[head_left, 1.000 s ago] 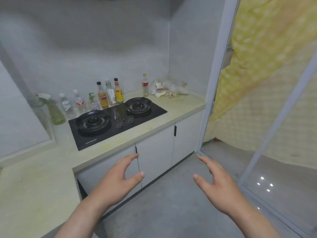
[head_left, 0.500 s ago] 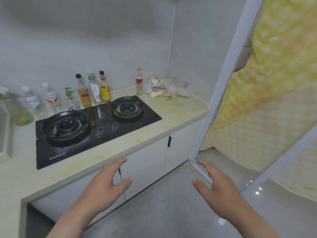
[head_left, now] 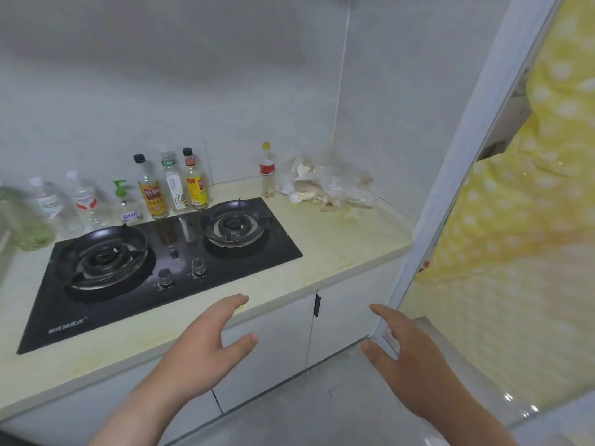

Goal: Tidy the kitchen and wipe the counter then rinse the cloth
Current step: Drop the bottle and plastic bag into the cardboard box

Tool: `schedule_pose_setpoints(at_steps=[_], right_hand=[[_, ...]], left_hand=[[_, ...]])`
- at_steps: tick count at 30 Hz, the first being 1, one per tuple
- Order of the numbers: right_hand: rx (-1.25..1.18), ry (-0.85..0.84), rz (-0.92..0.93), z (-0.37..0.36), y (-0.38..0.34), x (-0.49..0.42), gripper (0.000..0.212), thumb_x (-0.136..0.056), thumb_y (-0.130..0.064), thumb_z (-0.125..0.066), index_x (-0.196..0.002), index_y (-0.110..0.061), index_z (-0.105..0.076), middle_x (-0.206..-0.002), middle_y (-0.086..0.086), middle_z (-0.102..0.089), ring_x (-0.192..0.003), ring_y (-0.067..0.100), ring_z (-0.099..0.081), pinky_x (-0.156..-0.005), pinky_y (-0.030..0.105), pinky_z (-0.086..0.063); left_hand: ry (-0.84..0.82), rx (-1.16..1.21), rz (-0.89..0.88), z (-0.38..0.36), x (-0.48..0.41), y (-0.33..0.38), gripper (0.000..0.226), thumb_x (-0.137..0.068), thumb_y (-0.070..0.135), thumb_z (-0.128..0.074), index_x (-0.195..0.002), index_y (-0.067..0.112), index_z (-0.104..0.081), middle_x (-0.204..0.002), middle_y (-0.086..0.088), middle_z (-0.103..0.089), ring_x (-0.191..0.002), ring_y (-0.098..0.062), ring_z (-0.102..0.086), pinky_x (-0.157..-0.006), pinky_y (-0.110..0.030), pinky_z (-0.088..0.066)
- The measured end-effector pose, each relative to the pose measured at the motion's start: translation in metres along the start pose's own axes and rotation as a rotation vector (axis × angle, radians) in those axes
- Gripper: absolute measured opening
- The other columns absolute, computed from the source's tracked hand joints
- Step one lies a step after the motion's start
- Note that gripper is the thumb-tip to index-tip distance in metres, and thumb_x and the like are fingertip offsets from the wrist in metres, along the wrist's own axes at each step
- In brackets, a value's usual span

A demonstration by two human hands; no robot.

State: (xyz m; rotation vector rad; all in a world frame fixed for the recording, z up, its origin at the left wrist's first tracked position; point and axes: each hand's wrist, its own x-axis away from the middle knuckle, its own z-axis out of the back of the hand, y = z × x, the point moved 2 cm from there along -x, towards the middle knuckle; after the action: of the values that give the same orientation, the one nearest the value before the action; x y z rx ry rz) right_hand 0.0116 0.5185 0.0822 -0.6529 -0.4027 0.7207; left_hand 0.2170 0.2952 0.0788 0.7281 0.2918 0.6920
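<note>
1. The bare left hand (head_left: 206, 346) and bare right hand (head_left: 409, 362) hover empty, fingers spread, near the pale yellow-stained stone counter (head_left: 338, 249); its long edge runs left to right.
2. The black glass two-burner gas hob (head_left: 161, 272) carries white lettering at its near left corner, too blurred to read.
3. Labelled sauce bottles (head_left: 174, 185) line the far wall; their print is unreadable.
4. Crumpled clear plastic bags (head_left: 325, 188) fill the far right corner.
5. No cloth shows.

The stove (head_left: 161, 272) has two burners and two knobs. About eight bottles (head_left: 151, 188) line the wall, the leftmost blurred. Two hands show.
</note>
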Motion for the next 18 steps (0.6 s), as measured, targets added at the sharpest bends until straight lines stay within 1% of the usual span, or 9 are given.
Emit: schedule_pose_setpoints(at_steps=[1, 3, 6, 9, 11, 14, 16, 17, 18], right_hand=[[-0.001, -0.016, 0.011, 0.008, 0.007, -0.014, 0.057, -0.093, -0.046, -0.058, -0.144, -0.046, -0.032, -0.136, -0.030, -0.032, -0.137, 0.006, -0.035, -0.112, 0.030, -0.032], [-0.018, -0.048, 0.027, 0.026, 0.018, -0.042, 0.056, -0.094, -0.045, -0.058, -0.143, -0.047, -0.032, -0.141, -0.029, -0.032, -0.137, 0.006, -0.035, -0.111, 0.029, -0.033], [-0.023, -0.090, 0.041, 0.051, 0.033, -0.081, 0.056, -0.094, -0.046, -0.056, -0.145, -0.045, -0.032, -0.145, -0.026, -0.033, -0.138, 0.005, -0.034, -0.112, 0.029, -0.031], [-0.018, -0.119, 0.077, 0.070, 0.046, -0.113, 0.056, -0.095, -0.046, -0.054, -0.146, -0.043, -0.032, -0.146, -0.026, -0.032, -0.138, 0.004, -0.034, -0.113, 0.028, -0.030], [-0.020, -0.138, 0.095, 0.078, 0.055, -0.134, 0.056, -0.095, -0.047, -0.054, -0.146, -0.043, -0.031, -0.146, -0.026, -0.031, -0.139, 0.004, -0.033, -0.113, 0.028, -0.029], [-0.043, -0.167, 0.118, 0.085, 0.061, -0.163, 0.056, -0.095, -0.046, -0.054, -0.146, -0.046, -0.029, -0.139, -0.031, -0.028, -0.139, 0.004, -0.032, -0.113, 0.028, -0.029], [-0.058, -0.185, 0.135, 0.086, 0.061, -0.184, 0.055, -0.096, -0.045, -0.054, -0.145, -0.048, -0.029, -0.136, -0.034, -0.026, -0.139, 0.003, -0.031, -0.112, 0.027, -0.029], [-0.063, -0.195, 0.138, 0.086, 0.061, -0.196, 0.054, -0.096, -0.044, -0.054, -0.144, -0.048, -0.030, -0.135, -0.034, -0.027, -0.138, 0.002, -0.032, -0.110, 0.026, -0.029], [-0.069, -0.205, 0.139, 0.085, 0.060, -0.208, 0.053, -0.096, -0.044, -0.054, -0.143, -0.049, -0.030, -0.134, -0.034, -0.027, -0.137, 0.001, -0.032, -0.108, 0.025, -0.029]], left_hand=[[0.013, -0.005, 0.014, -0.006, -0.009, 0.008, 0.057, -0.090, 0.042, -0.063, -0.141, 0.040, -0.039, -0.137, 0.030, -0.035, -0.123, 0.008, -0.032, -0.106, -0.018, -0.029], [0.038, 0.003, 0.047, -0.017, -0.026, 0.023, 0.056, -0.090, 0.042, -0.063, -0.140, 0.042, -0.038, -0.137, 0.031, -0.035, -0.122, 0.009, -0.033, -0.104, -0.017, -0.031], [0.062, 0.019, 0.080, -0.036, -0.050, 0.045, 0.055, -0.089, 0.041, -0.064, -0.137, 0.045, -0.038, -0.134, 0.033, -0.035, -0.122, 0.008, -0.035, -0.098, -0.015, -0.033], [0.094, 0.021, 0.105, -0.053, -0.070, 0.061, 0.056, -0.089, 0.040, -0.065, -0.139, 0.043, -0.039, -0.134, 0.033, -0.036, -0.121, 0.008, -0.037, -0.094, -0.013, -0.033], [0.102, 0.009, 0.124, -0.062, -0.084, 0.066, 0.057, -0.088, 0.041, -0.065, -0.140, 0.042, -0.040, -0.136, 0.032, -0.037, -0.121, 0.008, -0.037, -0.094, -0.014, -0.033], [0.113, -0.004, 0.160, -0.065, -0.102, 0.068, 0.055, -0.089, 0.041, -0.065, -0.137, 0.045, -0.039, -0.137, 0.031, -0.036, -0.126, 0.006, -0.036, -0.098, -0.014, -0.030], [0.123, -0.003, 0.192, -0.064, -0.116, 0.067, 0.052, -0.089, 0.040, -0.065, -0.132, 0.048, -0.037, -0.139, 0.030, -0.036, -0.132, -0.001, -0.040, -0.097, -0.018, -0.035], [0.129, -0.004, 0.213, -0.063, -0.123, 0.066, 0.051, -0.089, 0.040, -0.065, -0.132, 0.047, -0.039, -0.139, 0.029, -0.036, -0.131, -0.009, -0.046, -0.090, -0.021, -0.040], [0.135, -0.009, 0.242, -0.064, -0.132, 0.064, 0.052, -0.089, 0.039, -0.065, -0.135, 0.045, -0.040, -0.137, 0.029, -0.036, -0.126, -0.018, -0.051, -0.080, -0.024, -0.043]])
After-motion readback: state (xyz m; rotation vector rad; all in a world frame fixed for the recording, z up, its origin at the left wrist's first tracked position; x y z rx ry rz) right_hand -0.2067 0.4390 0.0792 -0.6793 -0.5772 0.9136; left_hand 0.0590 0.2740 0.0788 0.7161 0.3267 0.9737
